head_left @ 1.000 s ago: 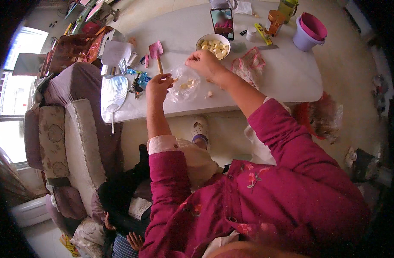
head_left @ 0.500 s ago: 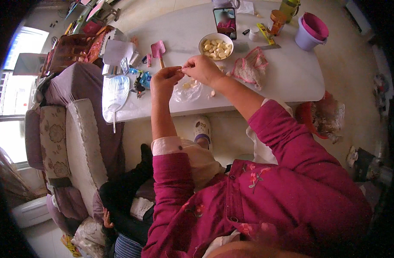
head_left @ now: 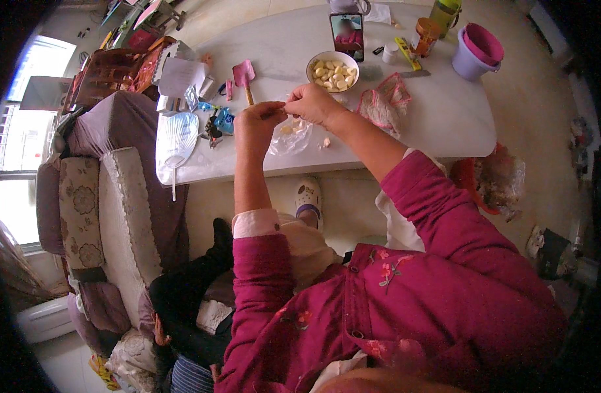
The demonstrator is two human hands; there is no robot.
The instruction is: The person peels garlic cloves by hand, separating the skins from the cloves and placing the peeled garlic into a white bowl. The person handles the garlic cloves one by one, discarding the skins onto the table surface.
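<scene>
Over the near part of the white table, my two hands meet fingertip to fingertip. My left hand (head_left: 256, 124) is closed in a pinch, and my right hand (head_left: 317, 105) pinches from the other side. Between them is a small pale piece that looks like a garlic clove (head_left: 285, 110), mostly covered by the fingers. Just beyond my right hand stands a white bowl (head_left: 309, 74) filled with peeled garlic cloves (head_left: 334, 73). Below my hands a clear plastic bag (head_left: 290, 143) lies with some cloves on it. A few unpeeled cloves (head_left: 325, 142) rest to its right.
A pink-bladed small shovel (head_left: 244, 72), a hand fan (head_left: 180, 141) and blue packets (head_left: 223, 120) lie left. A phone (head_left: 348, 39) stands behind the bowl. Rightward are a cloth (head_left: 386, 105), a yellow-handled knife (head_left: 407, 54), jars and a lilac bucket (head_left: 471, 62). Someone in dark trousers (head_left: 189, 281) sits at my left.
My left hand has turned slightly, its back now more toward me. Both hands stay pinched together in nearly the same place. The view has shifted a little.
</scene>
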